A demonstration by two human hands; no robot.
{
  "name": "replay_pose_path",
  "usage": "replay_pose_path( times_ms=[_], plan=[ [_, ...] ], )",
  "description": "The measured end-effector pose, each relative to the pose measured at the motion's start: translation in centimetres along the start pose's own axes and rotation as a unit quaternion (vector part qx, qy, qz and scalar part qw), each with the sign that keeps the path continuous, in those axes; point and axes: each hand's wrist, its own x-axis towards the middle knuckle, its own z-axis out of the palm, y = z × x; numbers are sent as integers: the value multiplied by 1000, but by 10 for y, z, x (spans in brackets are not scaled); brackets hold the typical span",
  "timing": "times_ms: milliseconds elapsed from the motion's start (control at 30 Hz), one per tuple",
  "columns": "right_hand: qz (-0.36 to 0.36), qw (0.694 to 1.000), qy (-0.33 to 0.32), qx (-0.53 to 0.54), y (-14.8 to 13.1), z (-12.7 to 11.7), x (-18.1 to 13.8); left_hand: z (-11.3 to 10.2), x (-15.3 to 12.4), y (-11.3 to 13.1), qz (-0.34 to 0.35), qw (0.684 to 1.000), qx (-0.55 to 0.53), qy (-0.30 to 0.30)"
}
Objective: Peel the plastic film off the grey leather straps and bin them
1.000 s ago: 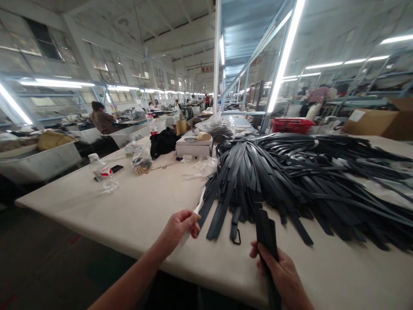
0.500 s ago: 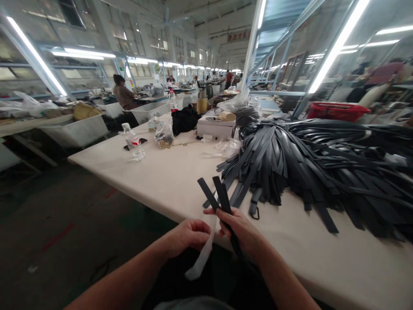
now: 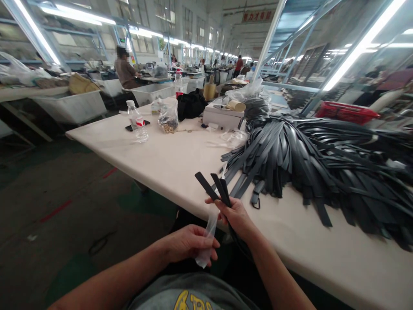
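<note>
From the head camera, low in the middle of the frame, our right hand (image 3: 237,215) grips three black straps (image 3: 214,188), fingers clamped round them, ends fanning up-left. Just below-left, our left hand (image 3: 187,243) pinches a clear plastic sleeve (image 3: 208,241). At right, a strap pile (image 3: 309,159) covers the table (image 3: 161,159).

Matt black leather-like flat straps (image 3: 215,189), a thin clear plastic sleeve (image 3: 208,241), a smooth matt cream bench (image 3: 167,159).
</note>
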Motion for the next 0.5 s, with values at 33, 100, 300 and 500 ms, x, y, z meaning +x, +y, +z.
replay_pose_path(
  times_ms=[33, 100, 300, 500],
  plan=[
    [-1, 1000, 2, -3, 1, 0, -1, -1, -2, -2, -2, 1000, 13, -8],
    [-4, 1000, 4, -9, 2, -1, -2, -3, -7, -6, -8, 999, 44, -22],
    [-17, 1000, -8, -6, 10, -1, -4, -4, -19, -5, 15, 978, 206, -3],
    [-23, 999, 2, 22, 11, -4, -6, 2, -21, 15, 70, 976, 202, 27]
  ],
)
